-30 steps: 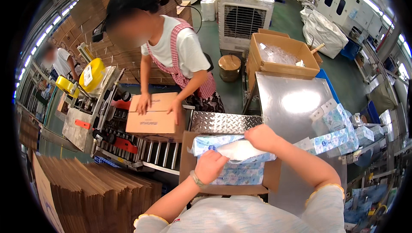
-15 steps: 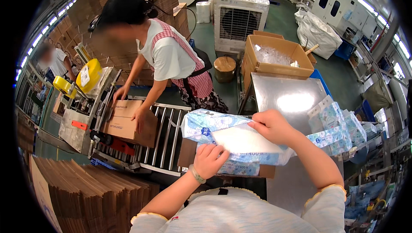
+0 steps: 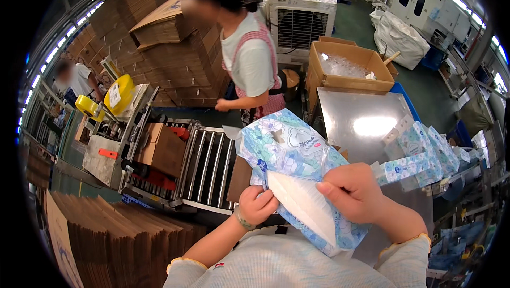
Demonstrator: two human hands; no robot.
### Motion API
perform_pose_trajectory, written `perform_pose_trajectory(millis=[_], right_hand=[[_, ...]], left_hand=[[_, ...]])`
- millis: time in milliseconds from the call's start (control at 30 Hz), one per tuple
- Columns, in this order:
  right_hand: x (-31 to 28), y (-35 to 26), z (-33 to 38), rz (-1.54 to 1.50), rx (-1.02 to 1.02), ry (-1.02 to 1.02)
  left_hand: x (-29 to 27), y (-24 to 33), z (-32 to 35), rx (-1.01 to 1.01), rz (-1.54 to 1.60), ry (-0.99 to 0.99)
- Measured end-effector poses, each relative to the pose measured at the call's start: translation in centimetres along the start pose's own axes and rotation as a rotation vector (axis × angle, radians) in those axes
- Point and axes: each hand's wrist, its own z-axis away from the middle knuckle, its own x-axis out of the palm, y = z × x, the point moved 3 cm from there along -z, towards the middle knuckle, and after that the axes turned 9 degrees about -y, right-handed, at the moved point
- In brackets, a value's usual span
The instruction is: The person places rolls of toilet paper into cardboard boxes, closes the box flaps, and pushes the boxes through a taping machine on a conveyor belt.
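A large plastic-wrapped pack of tissues (image 3: pixel 289 155), blue and green flowered with a white end, is tilted up in front of me. My left hand (image 3: pixel 256 204) grips its lower left edge. My right hand (image 3: pixel 355 192) clasps its right side near the white end. Under the pack, an open cardboard box (image 3: pixel 241 179) shows only at its left flap. Beside it lies a roller conveyor (image 3: pixel 204 163).
A co-worker in a striped apron (image 3: pixel 249 59) stands behind the conveyor. A brown box (image 3: pixel 162 147) sits in the taping machine (image 3: pixel 114 139). More tissue packs (image 3: pixel 419 152) lie on the steel table (image 3: pixel 356 118). Flat cartons (image 3: pixel 111 235) stack at my left. A fan (image 3: pixel 300 17) and an open carton (image 3: pixel 348 67) stand behind.
I have lifted the tissue pack up out of the box and tilted it on end. The co-worker let go of the brown box, which moved left into the taping machine.
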Motion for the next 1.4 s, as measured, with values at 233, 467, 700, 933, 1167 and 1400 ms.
perform_pose_trajectory(millis=[233,467,700,933,1167,1400], right_hand=[[-2.3,8.7,2.0,-0.901,0.218,0.429],[0.9,19.5,4.2,-0.774,0.295,0.493],[3.3,19.4,2.1,0.286,0.099,0.342],[2.6,22.6,4.0,0.350,0.232,0.255],[-3.7,21.0,8.4,-0.828,0.357,0.492],[-21.7,29.1,11.2,-0.656,0.182,1.172]], left_hand=[[-4.5,-0.2,-4.8,0.094,0.053,-0.065],[-8.4,0.5,-9.8,0.271,-0.004,-0.139],[-8.2,1.8,-13.1,0.307,0.023,-0.120],[-5.7,0.9,-14.2,0.248,0.124,-0.186],[-0.5,-0.3,-12.1,-0.126,0.267,-0.208],[7.7,2.2,-1.8,-0.349,0.548,-0.772]])
